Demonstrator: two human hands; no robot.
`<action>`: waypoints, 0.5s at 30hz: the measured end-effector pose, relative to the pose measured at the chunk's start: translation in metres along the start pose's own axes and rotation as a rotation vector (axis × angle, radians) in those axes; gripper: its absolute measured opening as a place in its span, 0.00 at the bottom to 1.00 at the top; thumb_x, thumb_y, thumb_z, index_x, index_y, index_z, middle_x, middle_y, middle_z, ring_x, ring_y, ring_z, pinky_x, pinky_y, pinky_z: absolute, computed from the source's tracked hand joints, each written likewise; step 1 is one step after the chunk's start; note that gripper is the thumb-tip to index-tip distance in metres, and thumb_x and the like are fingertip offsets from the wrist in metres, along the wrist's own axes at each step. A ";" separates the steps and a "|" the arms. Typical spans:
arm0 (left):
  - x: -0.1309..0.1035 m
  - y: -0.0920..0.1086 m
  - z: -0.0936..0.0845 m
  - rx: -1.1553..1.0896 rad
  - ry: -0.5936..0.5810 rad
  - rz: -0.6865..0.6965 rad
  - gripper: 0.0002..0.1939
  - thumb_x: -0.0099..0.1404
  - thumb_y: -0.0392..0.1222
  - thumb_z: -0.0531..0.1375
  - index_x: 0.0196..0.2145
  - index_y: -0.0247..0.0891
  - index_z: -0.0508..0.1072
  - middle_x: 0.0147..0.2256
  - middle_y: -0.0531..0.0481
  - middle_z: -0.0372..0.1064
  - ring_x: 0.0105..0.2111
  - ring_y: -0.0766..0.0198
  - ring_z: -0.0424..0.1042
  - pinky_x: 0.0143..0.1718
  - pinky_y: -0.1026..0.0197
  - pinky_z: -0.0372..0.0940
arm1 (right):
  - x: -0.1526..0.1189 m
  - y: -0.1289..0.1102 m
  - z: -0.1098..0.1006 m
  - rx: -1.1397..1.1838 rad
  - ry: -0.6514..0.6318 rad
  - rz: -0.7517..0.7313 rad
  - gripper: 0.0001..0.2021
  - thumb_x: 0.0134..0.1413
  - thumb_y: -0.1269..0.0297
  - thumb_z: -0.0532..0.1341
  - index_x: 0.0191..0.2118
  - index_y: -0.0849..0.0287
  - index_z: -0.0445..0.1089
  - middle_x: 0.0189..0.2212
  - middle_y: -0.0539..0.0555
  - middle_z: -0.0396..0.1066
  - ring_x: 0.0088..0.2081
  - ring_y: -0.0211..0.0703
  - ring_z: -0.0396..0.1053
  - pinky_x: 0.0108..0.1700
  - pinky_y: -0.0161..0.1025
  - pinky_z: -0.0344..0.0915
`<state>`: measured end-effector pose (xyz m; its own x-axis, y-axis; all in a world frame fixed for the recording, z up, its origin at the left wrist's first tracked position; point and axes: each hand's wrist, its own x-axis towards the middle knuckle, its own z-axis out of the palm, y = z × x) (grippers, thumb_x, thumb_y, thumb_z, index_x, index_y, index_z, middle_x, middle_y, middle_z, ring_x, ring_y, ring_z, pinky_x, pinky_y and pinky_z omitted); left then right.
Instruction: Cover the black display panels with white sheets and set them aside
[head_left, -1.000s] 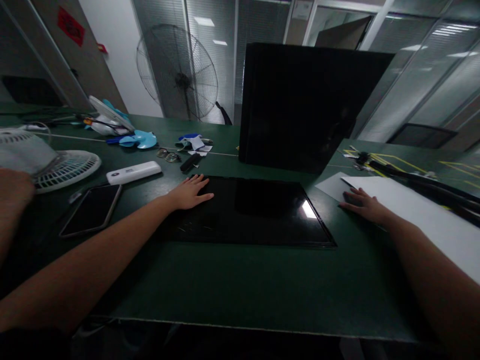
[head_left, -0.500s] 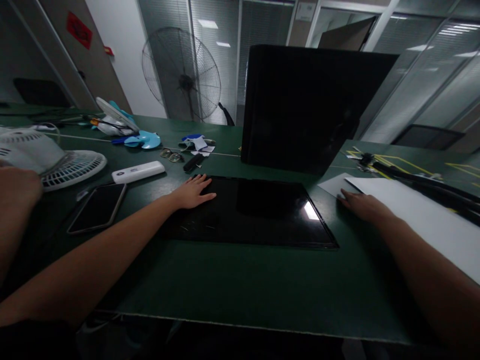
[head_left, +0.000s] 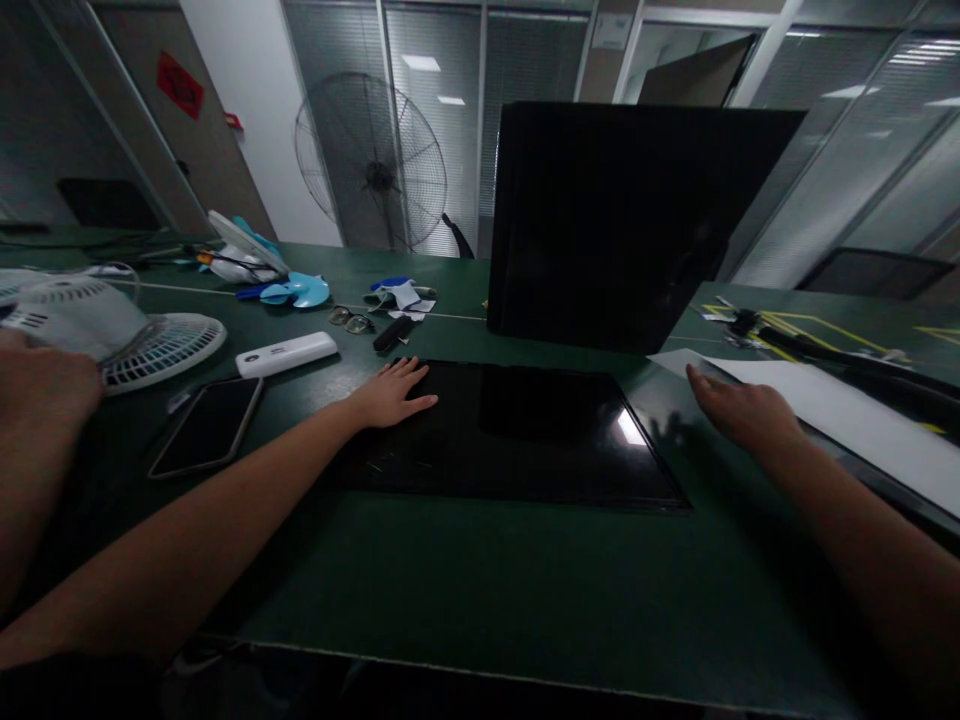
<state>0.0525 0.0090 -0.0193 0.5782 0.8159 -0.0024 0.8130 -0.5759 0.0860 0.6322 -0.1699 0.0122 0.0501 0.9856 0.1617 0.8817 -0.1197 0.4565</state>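
My left hand [head_left: 390,393] lies flat, fingers spread, on the left end of a glossy black screen panel [head_left: 547,450] resting on the green table. Toward the right, my right hand [head_left: 742,410] is at the left edge of a large white sheet [head_left: 862,405]. Its thumb side is up and its other fingers are mostly hidden, seemingly closed on that edge. A dark strip shows under the sheet's near edge. A smaller white corner [head_left: 671,362] sticks out beyond my fingertips.
A black monitor-like panel [head_left: 630,230] stands behind the screen. To the left are a phone [head_left: 210,428], a white power bank [head_left: 286,354], glasses [head_left: 351,320] and white fan parts [head_left: 169,348]. Another person's hand [head_left: 49,390] reaches in at far left. Black strips [head_left: 862,360] lie right.
My right hand has turned and risen slightly, and the white sheet's near edge has lifted, baring a dark strip. My left hand stays on the screen panel. The view has shifted a little.
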 end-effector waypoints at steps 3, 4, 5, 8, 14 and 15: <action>0.001 0.000 0.000 -0.021 0.015 -0.008 0.49 0.74 0.71 0.48 0.77 0.29 0.55 0.77 0.30 0.41 0.77 0.37 0.43 0.75 0.38 0.42 | -0.003 -0.011 -0.019 -0.023 0.055 -0.038 0.30 0.70 0.72 0.47 0.75 0.64 0.60 0.64 0.77 0.66 0.44 0.68 0.79 0.42 0.61 0.75; 0.001 0.000 0.000 -0.034 0.021 -0.012 0.49 0.74 0.72 0.48 0.76 0.29 0.56 0.77 0.31 0.41 0.77 0.37 0.43 0.75 0.39 0.43 | -0.004 -0.018 -0.026 -0.028 0.066 -0.058 0.30 0.70 0.72 0.49 0.74 0.62 0.61 0.64 0.74 0.67 0.44 0.68 0.79 0.41 0.61 0.76; 0.001 0.000 0.000 -0.049 0.028 -0.016 0.49 0.73 0.72 0.49 0.76 0.29 0.57 0.77 0.31 0.42 0.77 0.37 0.44 0.75 0.39 0.43 | -0.005 -0.026 -0.033 -0.032 0.073 -0.080 0.29 0.69 0.72 0.51 0.73 0.61 0.63 0.63 0.72 0.69 0.45 0.68 0.79 0.41 0.61 0.76; 0.002 -0.001 0.001 -0.097 0.048 -0.035 0.48 0.73 0.70 0.50 0.75 0.28 0.59 0.76 0.30 0.44 0.77 0.39 0.45 0.75 0.40 0.45 | -0.014 -0.058 -0.058 -0.037 0.078 -0.160 0.30 0.66 0.74 0.54 0.72 0.59 0.64 0.63 0.66 0.70 0.45 0.65 0.79 0.39 0.59 0.78; 0.005 -0.006 0.003 -0.293 0.156 -0.067 0.41 0.72 0.64 0.53 0.70 0.33 0.68 0.74 0.35 0.55 0.75 0.42 0.54 0.74 0.43 0.50 | -0.051 -0.139 -0.123 -0.020 0.317 -0.580 0.31 0.61 0.81 0.53 0.69 0.67 0.66 0.62 0.68 0.71 0.49 0.58 0.80 0.36 0.48 0.80; 0.005 -0.007 0.003 -0.349 0.185 -0.076 0.39 0.72 0.64 0.52 0.69 0.35 0.70 0.73 0.38 0.58 0.74 0.43 0.57 0.74 0.43 0.51 | -0.057 -0.154 -0.131 -0.017 0.376 -0.648 0.30 0.62 0.81 0.53 0.68 0.68 0.67 0.61 0.69 0.71 0.49 0.58 0.80 0.35 0.47 0.80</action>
<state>0.0496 0.0172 -0.0230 0.4693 0.8693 0.1550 0.7624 -0.4874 0.4257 0.4325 -0.2237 0.0473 -0.6437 0.7519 0.1425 0.6722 0.4664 0.5750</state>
